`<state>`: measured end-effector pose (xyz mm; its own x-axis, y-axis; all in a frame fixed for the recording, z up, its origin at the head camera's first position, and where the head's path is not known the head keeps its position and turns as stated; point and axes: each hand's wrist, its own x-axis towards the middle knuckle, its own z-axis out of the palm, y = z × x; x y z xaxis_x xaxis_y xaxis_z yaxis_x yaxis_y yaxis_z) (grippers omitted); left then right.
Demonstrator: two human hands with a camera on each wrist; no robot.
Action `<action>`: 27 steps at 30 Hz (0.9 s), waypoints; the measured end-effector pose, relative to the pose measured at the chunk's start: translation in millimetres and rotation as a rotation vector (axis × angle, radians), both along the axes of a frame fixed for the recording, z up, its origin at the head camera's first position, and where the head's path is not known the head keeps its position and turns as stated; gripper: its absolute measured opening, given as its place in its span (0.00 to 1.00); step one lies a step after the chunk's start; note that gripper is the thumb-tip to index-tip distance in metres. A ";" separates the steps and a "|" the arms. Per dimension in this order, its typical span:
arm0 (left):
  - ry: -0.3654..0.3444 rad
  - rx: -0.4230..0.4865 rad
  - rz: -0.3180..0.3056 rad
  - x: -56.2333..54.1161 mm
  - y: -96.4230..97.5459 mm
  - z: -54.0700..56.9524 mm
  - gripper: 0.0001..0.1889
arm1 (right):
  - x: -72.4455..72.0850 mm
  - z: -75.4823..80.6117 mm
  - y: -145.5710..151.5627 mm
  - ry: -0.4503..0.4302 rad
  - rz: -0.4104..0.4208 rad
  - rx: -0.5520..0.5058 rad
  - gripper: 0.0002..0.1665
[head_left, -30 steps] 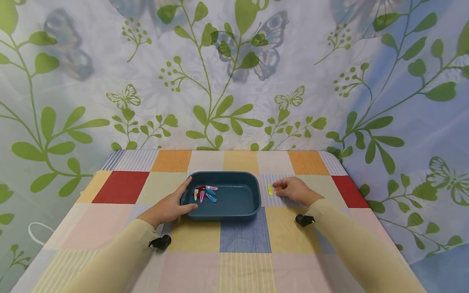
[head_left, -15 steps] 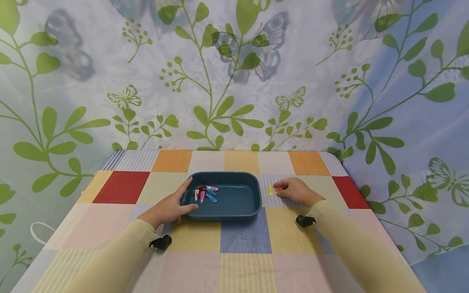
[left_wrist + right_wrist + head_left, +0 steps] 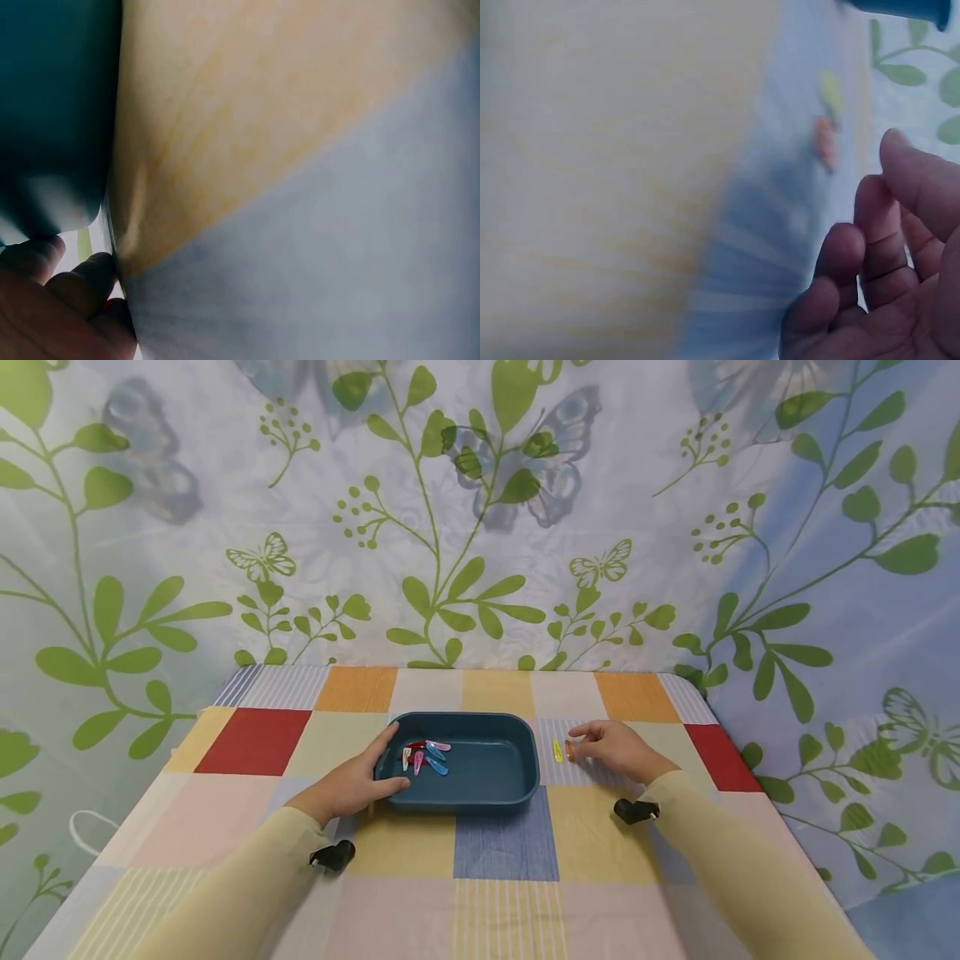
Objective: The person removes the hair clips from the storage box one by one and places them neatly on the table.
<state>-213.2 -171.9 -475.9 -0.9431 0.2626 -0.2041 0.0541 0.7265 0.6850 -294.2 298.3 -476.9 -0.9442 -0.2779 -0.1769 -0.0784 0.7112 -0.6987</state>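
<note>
In the head view, a dark teal plastic bin [image 3: 483, 806] lies on the table with several snap hair clips [image 3: 417, 763] in its left part, pink, blue, red and whitish. My left hand [image 3: 356, 783] holds its left end, thumb over the rim and fingers along the outside; the left wrist view shows fingers [image 3: 86, 285] by the bin wall. Right of the bin, a yellow hair clip [image 3: 557, 751] and an orange hair clip [image 3: 570, 751] lie side by side. My right hand [image 3: 618, 750] is just right of the orange clip, fingers loosely bent, holding nothing.
A patchwork-patterned cloth [image 3: 502, 910] covers the table. Behind and at the right hangs a leaf-and-butterfly printed curtain [image 3: 480, 527]. A white cord [image 3: 82, 835] loops at the table's left edge.
My right hand has let go of the orange hair clip and drawn slightly to the right, fingers parting. The orange clip now shows fully beside the yellow one. My left hand stays on the bin.
</note>
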 end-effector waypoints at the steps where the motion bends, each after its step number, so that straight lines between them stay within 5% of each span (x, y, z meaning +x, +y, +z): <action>1: -0.002 0.002 0.001 -0.1 -0.1 0.1 0.56 | -0.6 4.3 -0.8 0.004 -0.004 -0.008 0.26; 5: -0.009 0.010 0.005 -1.0 -0.6 0.6 0.56 | -5.3 25.1 -11.7 0.030 0.005 -0.048 0.25; 14: -0.005 0.012 0.004 -1.0 -0.2 1.0 0.55 | -2.8 72.6 -79.1 0.053 0.214 -0.097 0.26; 27: 0.005 -0.001 0.012 -0.8 0.0 -3.3 0.56 | -8.9 72.8 -169.6 0.116 0.494 0.103 0.23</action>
<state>-214.0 -171.9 -479.2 -0.9473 0.2507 -0.1995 0.0487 0.7280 0.6838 -303.1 128.7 -404.1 -0.7198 -0.6821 -0.1287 -0.4952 0.6345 -0.5935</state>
